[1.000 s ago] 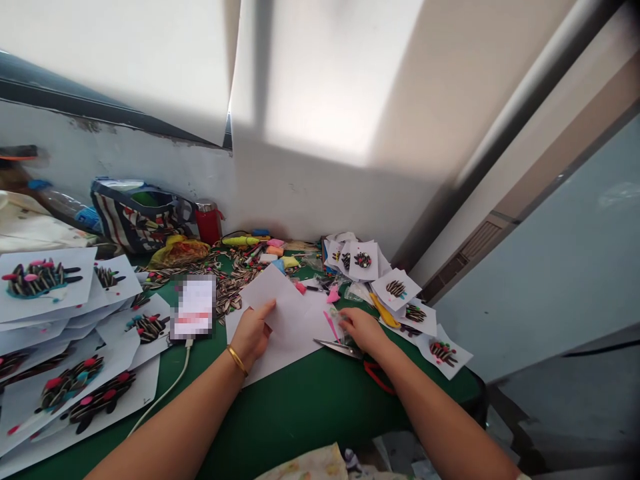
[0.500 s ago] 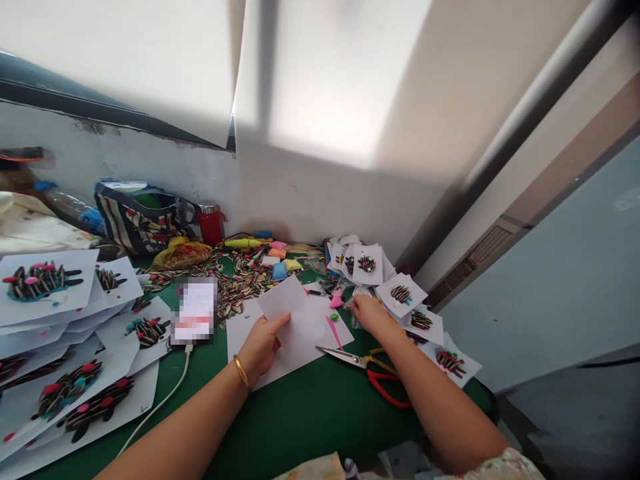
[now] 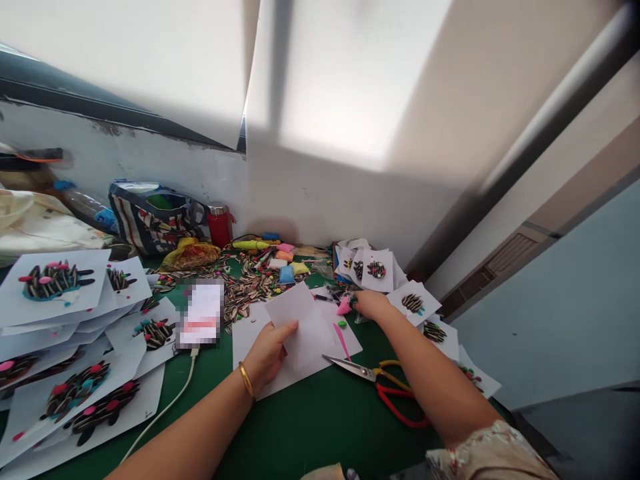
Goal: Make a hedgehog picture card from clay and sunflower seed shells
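Note:
My left hand (image 3: 273, 350), with a gold bangle at the wrist, grips a small white paper card (image 3: 297, 317) between thumb and fingers. The card is held over a larger white sheet (image 3: 247, 323) on the green table. My right hand (image 3: 371, 305) is at the right of this sheet, its fingers closed beside a pink clay lump (image 3: 344, 305) and crumpled clear plastic. What its fingertips hold is hidden. A green clay bit (image 3: 342, 325) and a pink plastic tool (image 3: 342, 341) lie nearby. Scissors (image 3: 355, 367) with red and yellow handles rest below, partly under my right forearm.
Cards with striped seed animals (image 3: 53, 279) are piled at left; more cards (image 3: 413, 303) lie at right. Loose sunflower seeds (image 3: 250, 287) cover the back, near clay packets (image 3: 287, 274), a red flask (image 3: 219, 227) and a bag (image 3: 150, 217). A phone (image 3: 201, 313) trails a cable.
The whole view has shifted slightly, so things appear further right. My right hand has moved a little closer to the pink clay. My left hand still holds the card.

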The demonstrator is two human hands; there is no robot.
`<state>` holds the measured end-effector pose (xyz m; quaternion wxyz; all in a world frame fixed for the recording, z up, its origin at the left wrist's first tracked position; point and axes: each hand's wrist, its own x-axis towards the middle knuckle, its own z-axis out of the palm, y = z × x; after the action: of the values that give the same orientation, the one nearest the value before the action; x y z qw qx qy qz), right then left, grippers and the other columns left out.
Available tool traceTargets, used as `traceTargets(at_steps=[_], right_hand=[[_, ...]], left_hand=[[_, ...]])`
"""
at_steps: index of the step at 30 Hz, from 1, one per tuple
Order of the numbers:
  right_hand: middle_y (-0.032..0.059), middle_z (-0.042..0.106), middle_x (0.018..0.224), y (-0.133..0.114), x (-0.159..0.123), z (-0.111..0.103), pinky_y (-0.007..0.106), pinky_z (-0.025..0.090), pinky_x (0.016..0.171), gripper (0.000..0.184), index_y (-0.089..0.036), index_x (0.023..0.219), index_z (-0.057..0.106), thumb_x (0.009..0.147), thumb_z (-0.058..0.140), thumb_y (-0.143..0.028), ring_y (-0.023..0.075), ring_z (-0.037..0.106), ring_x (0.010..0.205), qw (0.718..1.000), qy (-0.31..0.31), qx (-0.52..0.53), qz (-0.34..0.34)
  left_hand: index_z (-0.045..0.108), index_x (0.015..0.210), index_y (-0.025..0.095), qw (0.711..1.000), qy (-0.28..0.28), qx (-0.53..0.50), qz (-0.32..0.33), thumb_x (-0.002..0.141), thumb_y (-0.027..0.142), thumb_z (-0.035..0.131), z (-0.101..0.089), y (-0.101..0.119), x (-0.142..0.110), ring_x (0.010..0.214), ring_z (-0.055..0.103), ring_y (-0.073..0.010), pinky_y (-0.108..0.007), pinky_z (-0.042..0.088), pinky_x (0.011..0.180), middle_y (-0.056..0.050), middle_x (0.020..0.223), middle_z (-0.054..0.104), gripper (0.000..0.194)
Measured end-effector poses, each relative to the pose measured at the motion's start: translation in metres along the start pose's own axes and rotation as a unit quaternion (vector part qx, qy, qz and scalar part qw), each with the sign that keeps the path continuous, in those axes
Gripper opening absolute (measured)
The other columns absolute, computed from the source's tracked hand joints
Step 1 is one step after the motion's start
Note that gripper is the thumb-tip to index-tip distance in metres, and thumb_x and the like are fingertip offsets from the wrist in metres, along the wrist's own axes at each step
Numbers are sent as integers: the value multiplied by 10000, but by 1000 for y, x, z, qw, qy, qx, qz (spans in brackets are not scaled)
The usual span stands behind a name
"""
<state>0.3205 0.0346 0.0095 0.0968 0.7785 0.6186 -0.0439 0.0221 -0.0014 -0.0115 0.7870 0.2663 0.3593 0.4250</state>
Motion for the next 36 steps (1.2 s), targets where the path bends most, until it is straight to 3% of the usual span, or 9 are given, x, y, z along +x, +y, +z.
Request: traceTargets(at_steps=[10, 15, 18, 20, 22, 26, 28, 32, 36], right_hand=[[105, 672, 944, 6, -23, 2, 278, 419, 682, 173, -202, 937, 685, 886, 535, -271, 225, 646, 849, 997, 64, 5, -33], [124, 595, 1072, 14, -30, -28, 280, 414, 713, 254, -196, 1025, 655, 947, 452, -327, 205, 610, 859, 990, 141, 17, -22], [115, 546, 1212, 6, -13, -50, 264, 416, 783, 208, -188, 995, 652, 916, 519, -328, 188, 591, 931, 970, 219, 88, -57], [95, 580, 1196, -8, 11, -60, 256, 407, 845, 179, -185, 970, 653, 907, 531, -300, 185, 574, 992, 970, 184, 131, -86], [69, 660, 1011, -25, 38, -62, 258, 423, 808, 202, -180, 986, 654, 894, 547, -324, 183, 595, 904, 974, 153, 139, -89], [83, 689, 1004, -52, 84, -48, 247, 446, 739, 417, -141, 1225, 573, 834, 613, -280, 178, 625, 850, 980, 111, 142, -80], [69, 706, 993, -59, 97, -40, 237, 451, 735, 431, -170, 1179, 625, 762, 685, -257, 180, 636, 852, 984, 82, 137, -82], [23, 729, 835, -61, 108, -36, 226, 452, 683, 186, -216, 907, 740, 725, 700, -228, 174, 645, 775, 987, 40, 133, -85], [34, 728, 890, -51, 118, -54, 229, 459, 670, 224, -182, 1007, 726, 838, 602, -260, 168, 644, 792, 983, 46, 154, -83]], left_hand=[[587, 1213, 155, 999, -13, 33, -13, 719, 221, 770, 1, -1, -1, 810, 714, -253, -316, 570, 626, -134, 1052, 723, 531], [597, 1197, 147, 999, -23, 35, -17, 717, 236, 774, -1, -3, 0, 822, 714, -258, -340, 574, 673, -143, 1060, 720, 519], [632, 1127, 124, 998, -26, 54, -25, 708, 236, 778, 0, -6, 0, 805, 715, -261, -338, 569, 674, -150, 1019, 729, 458], [654, 1077, 110, 997, -29, 66, -28, 699, 236, 784, 0, -7, 0, 787, 716, -259, -326, 562, 665, -154, 984, 735, 418], [662, 1058, 108, 996, -38, 73, -27, 697, 245, 788, 0, -8, -1, 788, 716, -260, -323, 558, 670, -155, 970, 738, 406], [656, 1086, 117, 996, -58, 68, -28, 695, 269, 796, -4, -9, 0, 815, 716, -271, -347, 560, 713, -159, 983, 736, 442], [651, 1107, 122, 996, -65, 62, -31, 694, 281, 799, -6, -10, 1, 822, 715, -277, -358, 560, 722, -161, 987, 735, 467], [660, 1084, 116, 995, -70, 58, -31, 700, 292, 795, -5, -9, -1, 824, 714, -281, -362, 556, 732, -168, 985, 734, 443], [671, 1055, 111, 995, -63, 71, -41, 700, 293, 793, -3, -6, -2, 836, 710, -282, -366, 552, 754, -175, 985, 733, 417]])
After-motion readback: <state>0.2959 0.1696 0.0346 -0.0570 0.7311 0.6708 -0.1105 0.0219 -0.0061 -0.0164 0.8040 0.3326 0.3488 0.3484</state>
